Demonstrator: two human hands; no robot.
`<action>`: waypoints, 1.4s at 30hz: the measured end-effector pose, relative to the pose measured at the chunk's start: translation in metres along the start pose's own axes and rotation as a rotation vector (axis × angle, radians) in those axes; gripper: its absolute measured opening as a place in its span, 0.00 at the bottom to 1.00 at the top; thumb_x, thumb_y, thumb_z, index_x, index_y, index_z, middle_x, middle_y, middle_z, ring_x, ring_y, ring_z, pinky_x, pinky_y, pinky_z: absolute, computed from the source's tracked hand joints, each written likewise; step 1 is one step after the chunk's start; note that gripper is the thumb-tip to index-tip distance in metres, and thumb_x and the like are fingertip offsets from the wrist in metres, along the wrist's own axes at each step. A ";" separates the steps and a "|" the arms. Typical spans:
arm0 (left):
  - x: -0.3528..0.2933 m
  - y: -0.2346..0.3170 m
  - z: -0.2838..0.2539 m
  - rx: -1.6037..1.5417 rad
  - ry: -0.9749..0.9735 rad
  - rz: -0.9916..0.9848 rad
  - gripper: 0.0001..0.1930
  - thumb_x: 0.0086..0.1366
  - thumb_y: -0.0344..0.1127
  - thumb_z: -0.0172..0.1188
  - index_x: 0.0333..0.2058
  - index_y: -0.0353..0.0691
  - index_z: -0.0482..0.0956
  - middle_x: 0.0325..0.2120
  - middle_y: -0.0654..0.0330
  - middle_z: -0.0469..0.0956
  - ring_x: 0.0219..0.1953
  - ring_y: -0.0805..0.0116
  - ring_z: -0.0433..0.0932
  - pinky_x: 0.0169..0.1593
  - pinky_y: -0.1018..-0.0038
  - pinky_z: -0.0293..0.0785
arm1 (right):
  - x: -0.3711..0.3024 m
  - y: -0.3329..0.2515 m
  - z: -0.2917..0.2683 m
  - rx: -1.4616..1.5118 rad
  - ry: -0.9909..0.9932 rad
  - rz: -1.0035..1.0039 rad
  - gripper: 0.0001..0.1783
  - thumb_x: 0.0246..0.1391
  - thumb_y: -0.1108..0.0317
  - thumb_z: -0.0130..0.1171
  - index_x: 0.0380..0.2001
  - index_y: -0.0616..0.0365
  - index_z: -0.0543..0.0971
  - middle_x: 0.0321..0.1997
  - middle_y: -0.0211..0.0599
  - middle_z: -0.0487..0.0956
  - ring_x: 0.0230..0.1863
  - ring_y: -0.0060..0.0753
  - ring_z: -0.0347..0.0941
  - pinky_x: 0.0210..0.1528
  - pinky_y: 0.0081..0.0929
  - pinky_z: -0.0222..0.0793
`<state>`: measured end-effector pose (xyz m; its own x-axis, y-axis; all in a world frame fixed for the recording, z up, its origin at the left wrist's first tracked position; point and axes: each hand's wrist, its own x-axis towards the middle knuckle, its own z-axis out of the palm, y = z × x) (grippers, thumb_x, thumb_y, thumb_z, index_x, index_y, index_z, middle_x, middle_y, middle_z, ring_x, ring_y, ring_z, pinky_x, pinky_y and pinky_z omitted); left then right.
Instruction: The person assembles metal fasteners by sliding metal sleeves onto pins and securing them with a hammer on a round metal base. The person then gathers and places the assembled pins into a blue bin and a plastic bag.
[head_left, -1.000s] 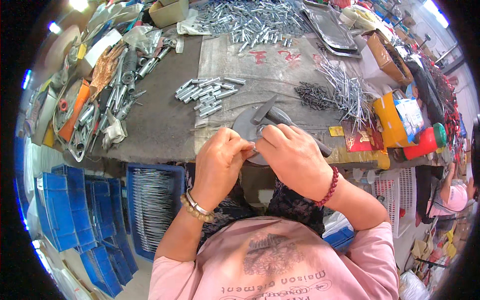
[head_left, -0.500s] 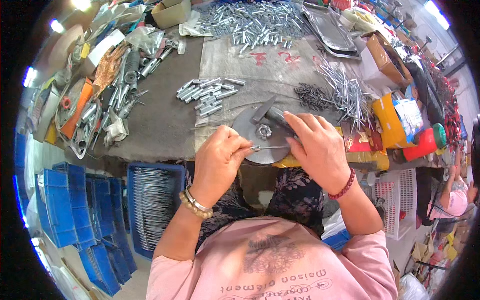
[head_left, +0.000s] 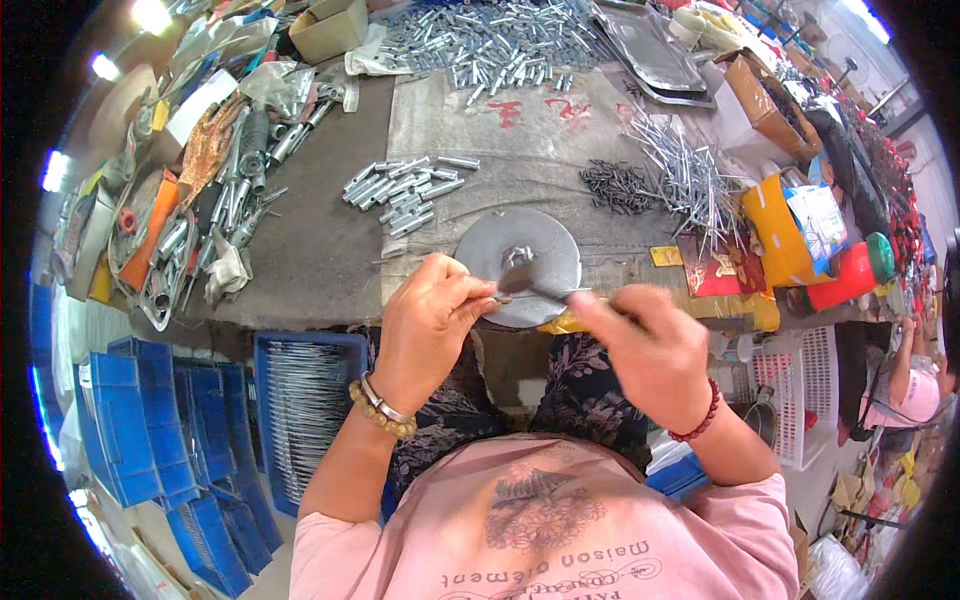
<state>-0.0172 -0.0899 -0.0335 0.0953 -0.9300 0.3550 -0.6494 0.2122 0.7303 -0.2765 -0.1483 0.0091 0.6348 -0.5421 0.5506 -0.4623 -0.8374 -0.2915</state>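
Observation:
My left hand (head_left: 430,305) pinches a thin metal rod (head_left: 582,291) at its left end, over the near part of a round grey metal disc (head_left: 556,240). In my right hand (head_left: 648,345) is a hammer (head_left: 520,279), its dark head blurred just beside my left fingertips. Whether the hammer touches the rod I cannot tell. A small shiny metal fitting (head_left: 517,256) sits at the middle of the disc, partly behind the hammer head. Short metal tubes (head_left: 405,192) lie in a group beyond my left hand.
Dark screws (head_left: 617,187) and long thin rods (head_left: 690,185) are heaped right of the disc. More tubes (head_left: 510,45) cover the back of the bench. Tools (head_left: 240,180) crowd the left; a yellow box (head_left: 778,230) stands right. Below is a blue crate (head_left: 262,420) of rods.
My right hand has picked the hammer up off the disc, swinging its head toward my left fingertips. My left hand keeps its pinch on the rod, almost in place.

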 end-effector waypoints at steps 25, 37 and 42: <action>-0.012 -0.004 0.005 -0.088 0.065 -0.034 0.10 0.60 0.25 0.73 0.41 0.38 0.89 0.35 0.61 0.76 0.38 0.68 0.77 0.40 0.75 0.74 | 0.005 -0.005 0.027 -0.128 -0.203 0.100 0.11 0.53 0.66 0.68 0.40 0.51 0.80 0.38 0.33 0.79 0.42 0.41 0.77 0.41 0.39 0.75; -0.049 0.030 0.040 -0.741 0.171 -0.527 0.29 0.74 0.29 0.60 0.71 0.40 0.63 0.35 0.61 0.84 0.26 0.83 0.73 0.27 0.85 0.68 | -0.027 -0.026 0.039 1.136 -0.465 0.831 0.14 0.63 0.73 0.63 0.50 0.62 0.76 0.24 0.23 0.73 0.25 0.15 0.69 0.26 0.21 0.66; -0.053 0.025 0.042 -0.921 0.223 -0.572 0.33 0.72 0.29 0.61 0.72 0.41 0.59 0.34 0.61 0.83 0.25 0.82 0.72 0.25 0.85 0.66 | -0.029 -0.040 0.047 1.127 -0.492 0.844 0.14 0.64 0.74 0.63 0.51 0.62 0.74 0.25 0.21 0.71 0.25 0.14 0.68 0.28 0.19 0.68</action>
<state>-0.0704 -0.0475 -0.0585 0.3965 -0.9066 -0.1443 0.3350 -0.0035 0.9422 -0.2469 -0.1024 -0.0319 0.6763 -0.6586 -0.3298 -0.2271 0.2395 -0.9440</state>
